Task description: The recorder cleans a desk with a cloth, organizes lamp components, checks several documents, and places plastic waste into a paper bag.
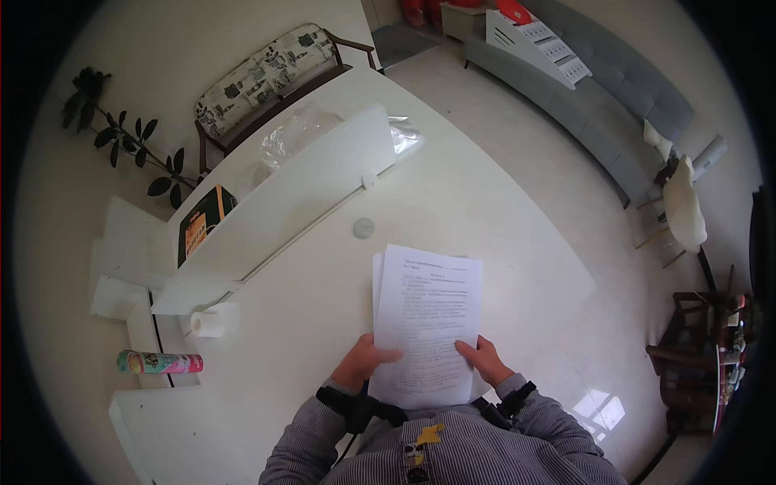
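Note:
A stack of printed paper sheets (427, 321) is held upright-facing in front of my body, its edges slightly uneven at the top left. My left hand (367, 361) grips the stack's left edge, with the thumb, a little blurred, lying over the top sheet. On the right edge, my right hand (485, 359) pinches the sheets with its thumb on the printed side. The fingers beneath the paper are hidden. Beyond the stack, a small round grey disc (364, 228) rests on the white table (515, 242).
A white raised panel (303, 194) crosses the table's far left, with clear plastic bags (291, 142) and a dark green box (206, 224) behind it. A white paper roll (207, 324) and a colourful canister (160, 362) are at the left. A grey sofa (564, 109) stands beyond the table.

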Tool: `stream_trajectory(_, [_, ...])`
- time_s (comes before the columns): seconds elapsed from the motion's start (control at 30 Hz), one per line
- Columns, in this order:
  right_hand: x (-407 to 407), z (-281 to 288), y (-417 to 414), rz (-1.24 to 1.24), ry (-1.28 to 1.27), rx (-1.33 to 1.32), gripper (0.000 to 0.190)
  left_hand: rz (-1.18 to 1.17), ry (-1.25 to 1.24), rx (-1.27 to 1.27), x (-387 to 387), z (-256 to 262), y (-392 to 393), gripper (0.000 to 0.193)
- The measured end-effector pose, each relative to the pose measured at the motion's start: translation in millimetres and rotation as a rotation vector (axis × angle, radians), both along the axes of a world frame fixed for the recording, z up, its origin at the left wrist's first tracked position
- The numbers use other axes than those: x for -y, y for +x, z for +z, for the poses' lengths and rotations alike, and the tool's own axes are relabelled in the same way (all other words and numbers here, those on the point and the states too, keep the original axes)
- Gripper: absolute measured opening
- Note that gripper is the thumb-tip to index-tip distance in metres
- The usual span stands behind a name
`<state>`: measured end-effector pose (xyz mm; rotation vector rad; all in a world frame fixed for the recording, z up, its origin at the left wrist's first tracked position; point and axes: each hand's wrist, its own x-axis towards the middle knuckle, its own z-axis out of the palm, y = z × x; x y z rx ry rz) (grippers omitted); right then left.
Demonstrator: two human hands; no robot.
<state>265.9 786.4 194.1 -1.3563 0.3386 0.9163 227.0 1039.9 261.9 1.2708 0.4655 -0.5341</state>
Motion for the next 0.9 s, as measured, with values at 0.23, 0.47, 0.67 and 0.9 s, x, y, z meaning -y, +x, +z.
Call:
stream_trajectory(0.23, [-17,-4,8,-0.060,0.566,-0.071,0.055,-0.094,0.014,0.073,-2,49,3,0.052])
stream_trajectory(0.47, [-12,30,28,0.031,0.654,0.099,0.061,-0.136,0.138,0.233,-11,62,-5,0.040])
stream_trajectory(0.67, [2,73,46,-0.075,0.341,0.505,0.058,-0.008,0.207,0.374,-5,77,-9,0.035])
stream_trajectory(0.9, [13,58,53,0.043,0.313,0.657,0.024,0.106,0.171,0.768,-4,12,-9,0.022])
